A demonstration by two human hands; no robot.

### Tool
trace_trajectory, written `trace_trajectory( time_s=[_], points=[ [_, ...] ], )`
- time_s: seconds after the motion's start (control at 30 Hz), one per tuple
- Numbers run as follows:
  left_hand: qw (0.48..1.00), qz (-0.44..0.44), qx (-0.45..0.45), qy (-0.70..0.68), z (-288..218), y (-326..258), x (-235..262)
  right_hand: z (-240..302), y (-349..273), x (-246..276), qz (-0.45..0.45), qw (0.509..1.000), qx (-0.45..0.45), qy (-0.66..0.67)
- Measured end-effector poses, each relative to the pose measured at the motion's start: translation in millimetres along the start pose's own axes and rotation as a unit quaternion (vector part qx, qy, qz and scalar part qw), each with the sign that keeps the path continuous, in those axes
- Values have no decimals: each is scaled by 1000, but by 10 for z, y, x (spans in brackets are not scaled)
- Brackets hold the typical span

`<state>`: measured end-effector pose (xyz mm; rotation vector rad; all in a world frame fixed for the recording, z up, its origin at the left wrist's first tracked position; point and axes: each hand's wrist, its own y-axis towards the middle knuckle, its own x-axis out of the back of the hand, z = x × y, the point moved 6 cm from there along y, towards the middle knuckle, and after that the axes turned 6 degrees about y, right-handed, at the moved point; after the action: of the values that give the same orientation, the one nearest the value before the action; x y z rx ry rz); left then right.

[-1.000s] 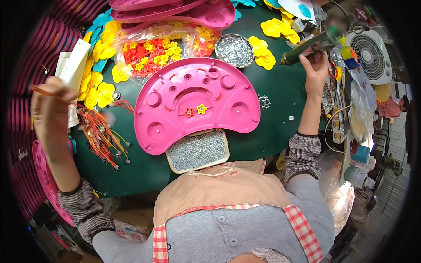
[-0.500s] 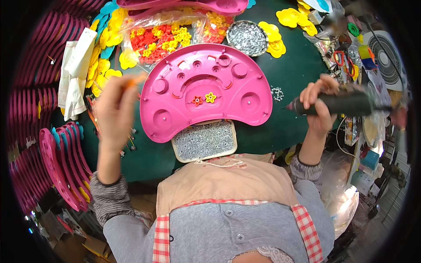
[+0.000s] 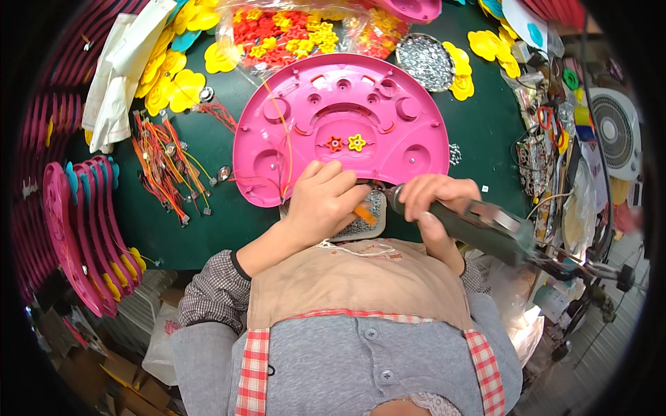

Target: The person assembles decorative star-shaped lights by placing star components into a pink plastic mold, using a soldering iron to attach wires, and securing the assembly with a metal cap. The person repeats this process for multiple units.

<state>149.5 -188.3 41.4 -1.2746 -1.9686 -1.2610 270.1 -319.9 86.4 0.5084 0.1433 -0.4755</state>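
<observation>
Right hand (image 3: 433, 201) grips powered screwdriver (image 3: 479, 225), long axis pointing left at screw tray (image 3: 364, 225); left hand (image 3: 322, 204) pinches orange wire (image 3: 365, 215) there, nearer.

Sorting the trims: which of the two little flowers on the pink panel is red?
The left flower; the flower beside it on the pink panel is yellow.

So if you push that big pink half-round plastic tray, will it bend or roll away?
The big pink half-round plastic tray probably stays stiff: it looks like moulded hard plastic. It lies flat on the green table, so it should slide, not roll. It likely weighs little, looking thin and hollow.
</observation>
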Motion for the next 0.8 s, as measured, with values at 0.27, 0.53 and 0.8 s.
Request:
trace_trajectory(
  time_s=[0.27, 0.53, 0.8],
  points=[
    [999, -1, 2, -51, 64, 22, -1, 309, 217, -62, 43, 994, 76, 70],
    [996, -2, 5, -90, 89, 28, 114, 299, 234, -126, 25, 990, 78, 116],
    [996, -21, -4, -82, 29, 24, 132, 290, 226, -198, 20, 996, 25, 89]
  ],
)
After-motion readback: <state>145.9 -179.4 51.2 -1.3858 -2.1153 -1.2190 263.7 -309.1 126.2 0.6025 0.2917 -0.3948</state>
